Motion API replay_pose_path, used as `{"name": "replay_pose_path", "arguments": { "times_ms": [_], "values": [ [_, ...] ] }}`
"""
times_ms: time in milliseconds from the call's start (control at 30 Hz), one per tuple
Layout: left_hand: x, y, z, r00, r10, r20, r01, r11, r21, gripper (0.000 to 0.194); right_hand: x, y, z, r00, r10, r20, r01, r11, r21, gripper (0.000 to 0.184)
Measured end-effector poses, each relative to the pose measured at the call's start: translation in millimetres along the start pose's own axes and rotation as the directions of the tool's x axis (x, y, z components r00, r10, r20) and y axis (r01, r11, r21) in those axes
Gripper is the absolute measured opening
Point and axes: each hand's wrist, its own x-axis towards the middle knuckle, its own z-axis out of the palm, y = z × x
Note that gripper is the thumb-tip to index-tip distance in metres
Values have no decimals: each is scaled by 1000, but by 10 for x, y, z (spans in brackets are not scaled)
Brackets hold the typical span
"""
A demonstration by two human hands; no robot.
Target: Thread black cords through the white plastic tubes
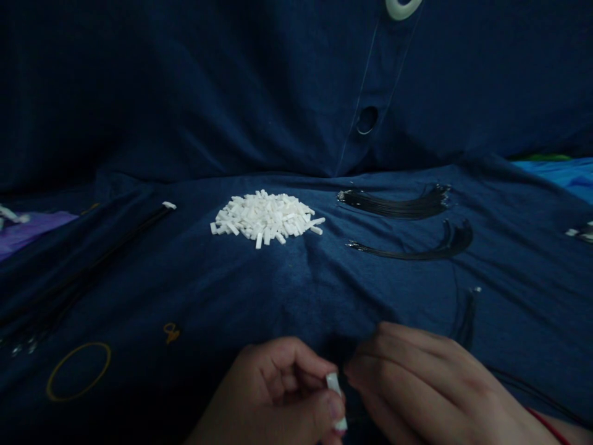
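At the bottom centre, my left hand [282,395] is closed, pinching a small white connector housing [333,383] between thumb and fingers. My right hand [412,383] is just to the right, its fingers bent and pressed together close to that housing. Whatever its fingertips hold is hidden behind the hand. Black wires [532,386] run out past the right wrist toward the lower right. Further off lies a heap of similar white housings [266,216]. Right of the heap are two bundles of black wires, a thick one [393,205] and a thinner one [407,254], with shiny metal ends.
Dark blue cloth [287,284] covers the surface and rises behind as a wall. At left lie black wires with a white end [169,205], a yellow rubber band [78,372] and a small twisted one [171,334]. Purple [37,230] and blue [565,173] plastic sit at the sides.
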Motion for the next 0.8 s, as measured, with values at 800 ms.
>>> {"name": "replay_pose_path", "arguments": {
  "times_ms": [800],
  "values": [
    [62, 1, 3, 999, 47, 0, -47, 998, -44, 23, -19, 1387, -61, 935, 354, 20, -341, 912, -229, 18]
  ]
}}
